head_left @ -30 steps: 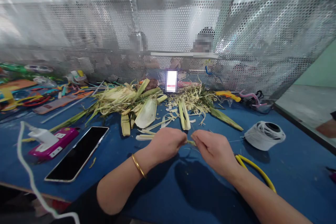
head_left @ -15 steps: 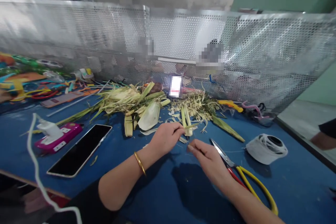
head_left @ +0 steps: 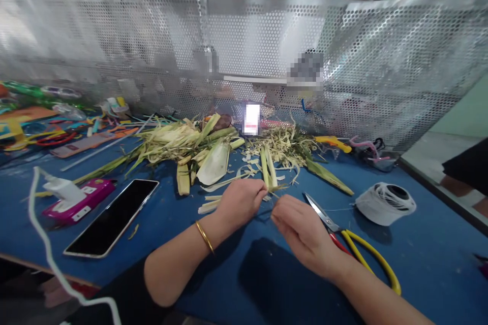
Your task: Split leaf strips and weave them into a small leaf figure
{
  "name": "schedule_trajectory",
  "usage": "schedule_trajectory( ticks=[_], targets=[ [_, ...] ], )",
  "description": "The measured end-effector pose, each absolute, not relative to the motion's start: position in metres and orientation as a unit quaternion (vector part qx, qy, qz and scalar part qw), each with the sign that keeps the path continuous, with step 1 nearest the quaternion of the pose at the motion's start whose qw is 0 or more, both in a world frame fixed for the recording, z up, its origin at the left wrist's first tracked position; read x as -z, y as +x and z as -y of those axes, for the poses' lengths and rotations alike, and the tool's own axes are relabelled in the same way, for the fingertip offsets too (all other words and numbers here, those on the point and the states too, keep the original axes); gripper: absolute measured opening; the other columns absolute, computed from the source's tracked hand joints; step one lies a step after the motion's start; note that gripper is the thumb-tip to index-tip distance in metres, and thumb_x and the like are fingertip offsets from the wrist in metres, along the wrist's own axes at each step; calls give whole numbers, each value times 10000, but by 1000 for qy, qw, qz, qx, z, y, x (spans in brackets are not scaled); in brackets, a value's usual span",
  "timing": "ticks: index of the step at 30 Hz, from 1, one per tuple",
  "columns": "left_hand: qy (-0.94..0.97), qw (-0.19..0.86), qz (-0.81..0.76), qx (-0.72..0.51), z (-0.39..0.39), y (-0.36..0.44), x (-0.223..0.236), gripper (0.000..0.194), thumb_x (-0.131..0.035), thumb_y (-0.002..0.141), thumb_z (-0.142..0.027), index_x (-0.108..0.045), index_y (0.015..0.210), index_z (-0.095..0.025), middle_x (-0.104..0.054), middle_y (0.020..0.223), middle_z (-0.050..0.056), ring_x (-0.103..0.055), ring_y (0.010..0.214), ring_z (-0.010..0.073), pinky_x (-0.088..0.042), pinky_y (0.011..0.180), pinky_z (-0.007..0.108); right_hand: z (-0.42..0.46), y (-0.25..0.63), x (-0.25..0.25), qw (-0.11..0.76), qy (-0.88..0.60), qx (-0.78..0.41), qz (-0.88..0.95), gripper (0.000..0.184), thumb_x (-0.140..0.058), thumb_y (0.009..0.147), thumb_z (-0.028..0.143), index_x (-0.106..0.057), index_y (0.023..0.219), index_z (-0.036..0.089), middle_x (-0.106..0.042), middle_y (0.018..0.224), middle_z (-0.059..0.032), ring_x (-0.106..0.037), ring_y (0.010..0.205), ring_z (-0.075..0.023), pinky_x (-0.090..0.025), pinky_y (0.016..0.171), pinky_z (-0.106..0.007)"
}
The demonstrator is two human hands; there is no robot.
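My left hand (head_left: pixel 244 199), with a gold bangle at its wrist, pinches a thin strip of plant husk (head_left: pixel 277 188) between thumb and fingertips. Close by, my right hand (head_left: pixel 299 231) is closed, fingers curled inward around a fine white thread. That thread runs from a white spool (head_left: pixel 385 205) on the right and passes behind my right hand; its end between my hands is hard to make out. Scissors (head_left: pixel 324 216) with red and yellow handles lie beside my right forearm. Beyond my fingertips are pale stalk pieces (head_left: pixel 264 165).
Green and cream husks (head_left: pixel 168 139) and shredded fibres (head_left: pixel 284 150) are heaped at the back. A black phone (head_left: pixel 112 218) and a magenta power strip (head_left: pixel 91 190) with a white cable lie left. A perforated metal panel (head_left: pixel 247 30) closes the rear. Another person's leg shows far right.
My right hand has turned, its fingers curling in closer to my left hand. My left hand keeps its pinch on the strip. The view has tilted down slightly.
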State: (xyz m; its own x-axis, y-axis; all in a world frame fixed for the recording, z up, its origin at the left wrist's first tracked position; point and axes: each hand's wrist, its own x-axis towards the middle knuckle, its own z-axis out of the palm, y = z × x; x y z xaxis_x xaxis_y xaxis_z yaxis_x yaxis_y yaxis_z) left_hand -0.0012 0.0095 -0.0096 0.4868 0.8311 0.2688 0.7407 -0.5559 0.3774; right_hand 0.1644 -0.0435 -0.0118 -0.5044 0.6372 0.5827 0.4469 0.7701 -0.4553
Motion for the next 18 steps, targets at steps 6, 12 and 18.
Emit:
schedule_trajectory(
  ticks=[6, 12, 18],
  targets=[
    [935, 180, -271, -140, -3, -3, 3, 158, -515, 852, -177, -662, 792, -180, -685, 775, 45, -610, 741, 161, -414, 685, 231, 26, 184, 3, 483, -411, -416, 652, 290, -514, 865, 349, -507, 614, 204, -512, 592, 3, -485, 601, -145, -401, 600, -273],
    [818, 383, -308, -299, -1, -2, -9, 186, -534, 855, -270, -651, 763, -159, -596, 606, -14, -528, 573, 102, -398, 579, 193, 11, 182, 15, 513, -385, -650, 407, 241, -667, 686, 332, -488, 598, 198, -461, 549, 38, -474, 522, -118, -405, 532, -245],
    [790, 201, -461, -350, -8, 0, 3, 194, -488, 872, -231, -628, 753, -171, -650, 703, 14, -577, 677, 145, -420, 662, 243, 27, 162, 27, 511, -411, -510, 557, 275, -570, 823, 404, -553, 641, 199, -579, 654, -20, -558, 674, -168, -459, 660, -290]
  ],
)
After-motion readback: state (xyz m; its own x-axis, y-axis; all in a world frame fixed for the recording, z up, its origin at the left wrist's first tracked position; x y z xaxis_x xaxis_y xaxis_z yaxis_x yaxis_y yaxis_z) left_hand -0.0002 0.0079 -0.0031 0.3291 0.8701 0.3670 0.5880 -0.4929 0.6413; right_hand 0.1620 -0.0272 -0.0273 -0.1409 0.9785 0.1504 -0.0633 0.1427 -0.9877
